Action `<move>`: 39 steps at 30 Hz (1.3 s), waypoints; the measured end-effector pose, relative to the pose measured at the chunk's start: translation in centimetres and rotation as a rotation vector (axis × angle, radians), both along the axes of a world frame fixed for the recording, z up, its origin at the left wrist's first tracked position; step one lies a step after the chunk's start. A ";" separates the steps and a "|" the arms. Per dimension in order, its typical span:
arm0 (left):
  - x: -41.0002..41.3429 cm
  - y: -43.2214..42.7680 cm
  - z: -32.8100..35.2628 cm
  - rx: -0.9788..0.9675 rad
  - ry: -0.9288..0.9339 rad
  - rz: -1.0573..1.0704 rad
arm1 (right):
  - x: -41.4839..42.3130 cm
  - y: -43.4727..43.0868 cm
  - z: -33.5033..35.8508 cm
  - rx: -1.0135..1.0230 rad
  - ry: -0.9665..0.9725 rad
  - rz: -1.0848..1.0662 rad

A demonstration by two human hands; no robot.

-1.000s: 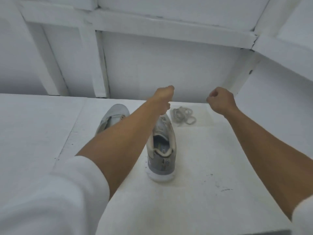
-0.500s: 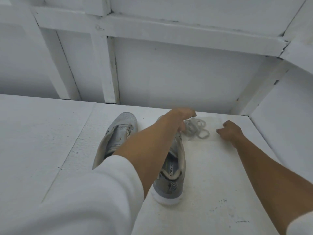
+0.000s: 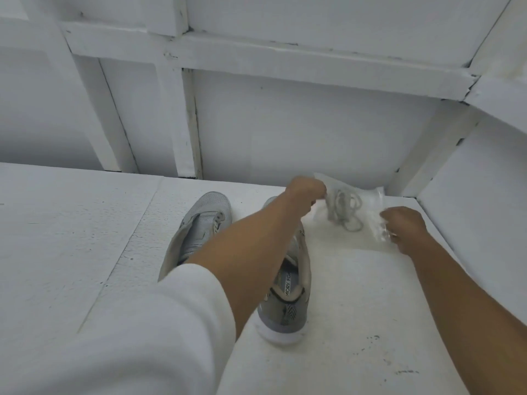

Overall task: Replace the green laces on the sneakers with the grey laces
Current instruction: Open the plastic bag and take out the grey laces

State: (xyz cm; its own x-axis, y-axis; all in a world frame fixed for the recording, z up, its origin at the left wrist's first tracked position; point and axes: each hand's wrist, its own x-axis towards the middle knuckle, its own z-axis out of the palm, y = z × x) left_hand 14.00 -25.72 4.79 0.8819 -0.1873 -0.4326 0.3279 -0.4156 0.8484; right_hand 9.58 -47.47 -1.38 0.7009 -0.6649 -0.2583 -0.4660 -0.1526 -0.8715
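On the white counter (image 3: pixel 71 238) the left sneaker (image 3: pixel 199 226) lies with its toe pointing away, its heel hidden under a white sleeve (image 3: pixel 148 323). Just to its right stands the right sneaker (image 3: pixel 288 297), heel toward the camera, its front half covered by the left forearm. The left hand (image 3: pixel 305 192) reaches over that shoe, and its fingers (image 3: pixel 318 199) are closed in a pinch on the left edge of a clear bag (image 3: pixel 368 215), lifting that side off the counter. The grey laces (image 3: pixel 343 208) sit coiled inside the bag, just right of the left fingers and between the two hands. The right hand (image 3: pixel 407 226) is curled shut on the bag's right edge, its fingers (image 3: pixel 390 230) gripping crumpled plastic low near the counter. No green laces can be made out on either sneaker.
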 end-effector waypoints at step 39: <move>-17.1 20.1 9.2 -0.080 -0.665 -0.228 | -13.2 24.6 18.9 0.399 -0.222 0.853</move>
